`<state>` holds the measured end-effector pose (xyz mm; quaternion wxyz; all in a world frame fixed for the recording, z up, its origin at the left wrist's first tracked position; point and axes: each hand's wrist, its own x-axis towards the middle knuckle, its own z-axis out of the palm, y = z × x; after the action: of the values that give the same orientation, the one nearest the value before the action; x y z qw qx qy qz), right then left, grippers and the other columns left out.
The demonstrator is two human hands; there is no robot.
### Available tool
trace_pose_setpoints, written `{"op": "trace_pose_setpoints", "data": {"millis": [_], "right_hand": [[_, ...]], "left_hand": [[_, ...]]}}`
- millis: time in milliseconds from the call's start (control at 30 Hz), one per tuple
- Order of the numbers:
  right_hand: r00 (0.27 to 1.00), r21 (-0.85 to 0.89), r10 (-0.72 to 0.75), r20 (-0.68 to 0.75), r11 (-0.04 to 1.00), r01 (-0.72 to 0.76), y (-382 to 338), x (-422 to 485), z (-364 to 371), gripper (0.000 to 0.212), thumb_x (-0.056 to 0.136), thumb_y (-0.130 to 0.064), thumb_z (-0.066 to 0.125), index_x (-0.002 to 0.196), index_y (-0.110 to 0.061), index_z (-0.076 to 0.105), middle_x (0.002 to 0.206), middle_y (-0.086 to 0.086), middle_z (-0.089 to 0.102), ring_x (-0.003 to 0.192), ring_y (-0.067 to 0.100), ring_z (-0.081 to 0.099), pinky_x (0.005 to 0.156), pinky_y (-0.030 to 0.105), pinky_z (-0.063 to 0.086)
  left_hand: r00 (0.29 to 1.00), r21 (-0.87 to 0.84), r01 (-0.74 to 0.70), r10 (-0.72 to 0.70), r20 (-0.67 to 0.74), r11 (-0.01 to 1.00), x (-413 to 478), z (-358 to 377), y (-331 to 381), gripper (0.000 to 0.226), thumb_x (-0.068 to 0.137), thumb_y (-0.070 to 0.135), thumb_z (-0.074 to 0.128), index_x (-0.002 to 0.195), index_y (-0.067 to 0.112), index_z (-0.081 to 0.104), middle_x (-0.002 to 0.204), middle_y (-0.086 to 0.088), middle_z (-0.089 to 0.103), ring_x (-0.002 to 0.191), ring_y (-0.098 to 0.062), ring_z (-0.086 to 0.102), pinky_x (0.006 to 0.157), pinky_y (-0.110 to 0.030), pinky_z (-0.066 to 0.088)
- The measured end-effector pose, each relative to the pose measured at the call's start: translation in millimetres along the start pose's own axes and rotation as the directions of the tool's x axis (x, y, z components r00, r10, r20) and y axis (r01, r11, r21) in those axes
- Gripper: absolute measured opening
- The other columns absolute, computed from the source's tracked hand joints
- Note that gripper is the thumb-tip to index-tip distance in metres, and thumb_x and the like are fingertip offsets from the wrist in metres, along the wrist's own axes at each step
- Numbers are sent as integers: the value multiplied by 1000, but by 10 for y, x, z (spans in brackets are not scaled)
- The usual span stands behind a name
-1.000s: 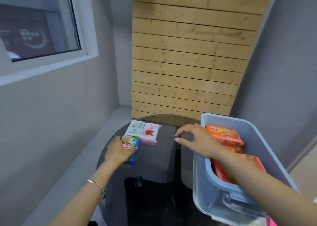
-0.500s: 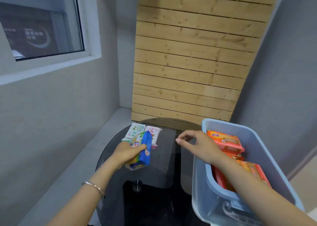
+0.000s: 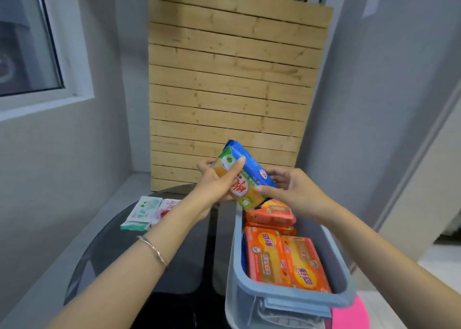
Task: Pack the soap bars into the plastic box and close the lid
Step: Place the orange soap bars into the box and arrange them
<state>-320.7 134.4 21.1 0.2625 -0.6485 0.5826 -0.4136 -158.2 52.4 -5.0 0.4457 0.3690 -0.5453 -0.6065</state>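
Both the left hand (image 3: 214,186) and the right hand (image 3: 296,194) grip one blue-green-yellow soap pack (image 3: 245,176). Orange packs (image 3: 282,258) lie in the box (image 3: 287,296) at five o'clock.

Dark round glass table (image 3: 174,266) is loaded with green-white soap packet (image 3: 143,212), red-white soap packet (image 3: 166,210) touching beside it, and blue plastic box (image 3: 235,266) at right.

— What are the hands holding?
— The left hand (image 3: 214,186) grips a blue and green soap pack (image 3: 243,176), tilted, above the far end of the plastic box (image 3: 287,296). The right hand (image 3: 296,194) pinches its lower end, thumb in front, fingers behind.
— And inside the box?
— Orange soap bars (image 3: 282,256), lying flat, some stacked.
— On the glass table (image 3: 119,244)?
— Two white soap bars (image 3: 144,212) lie side by side, left of the box.
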Motion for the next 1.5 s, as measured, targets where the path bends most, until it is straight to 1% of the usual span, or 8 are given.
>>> {"op": "trace_pose_setpoints", "data": {"millis": [133,333,500,633,833,1167,1300,1500], "right_hand": [[996,-9,-59,68,998,60,185,-85,-442,33,83,-7,69,103,-33,65,101,-10,73,91,5,68,85,22,57],[978,-370,-22,206,924,99,499,-101,-734,37,83,-21,71,119,-22,63,113,-5,70,102,8,64,92,24,53],[932,-555,99,348,823,120,712,-72,-613,43,84,-32,69,125,-22,62,120,-6,67,108,10,58,98,30,47],[935,-713,124,333,682,164,857,-13,-493,44,86,-41,63,128,-32,57,129,-11,62,122,10,44,114,35,17],[928,-601,155,338,794,86,966,2,-493,50,85,-36,67,133,-28,56,130,-6,61,117,11,52,103,34,45],[928,-602,161,336,795,80,965,13,-444,49,83,-38,69,130,-27,60,125,-4,66,106,10,56,97,33,48],[947,-559,149,283,828,37,966,-120,-490,51,88,-43,60,136,-28,51,132,-5,60,114,11,56,99,32,49],[936,-520,185,301,854,-2,1026,-345,-441,55,91,-61,26,131,-37,54,130,-14,62,128,-1,47,121,26,10]], "left_hand": [[960,197,-221,178,215,955,161,95,-2,85,51,66,68,126,32,45,119,0,62,101,-14,66,68,-21,56],[817,569,-497,133,561,655,349,135,-101,28,72,46,72,95,34,62,101,8,67,97,-8,60,91,-39,50],[799,772,-557,-56,599,305,405,215,-275,34,66,61,69,86,35,59,89,18,61,85,-1,54,68,-21,38],[811,816,-568,-93,577,106,459,275,-395,50,67,65,65,100,28,68,94,13,68,96,-7,54,81,-26,28],[817,828,-543,-139,559,138,487,281,-446,48,72,61,64,109,31,67,102,13,69,96,-3,53,91,-29,31],[838,847,-532,-137,527,7,403,316,-346,45,76,56,63,110,28,66,106,10,67,110,-11,48,103,-34,24],[836,842,-524,-108,537,129,277,269,-313,49,88,58,39,123,28,56,121,5,62,121,-12,45,113,-38,12],[799,811,-529,-173,575,250,32,179,-464,61,92,57,10,135,33,46,146,5,44,140,0,22,117,-29,-5]]}}
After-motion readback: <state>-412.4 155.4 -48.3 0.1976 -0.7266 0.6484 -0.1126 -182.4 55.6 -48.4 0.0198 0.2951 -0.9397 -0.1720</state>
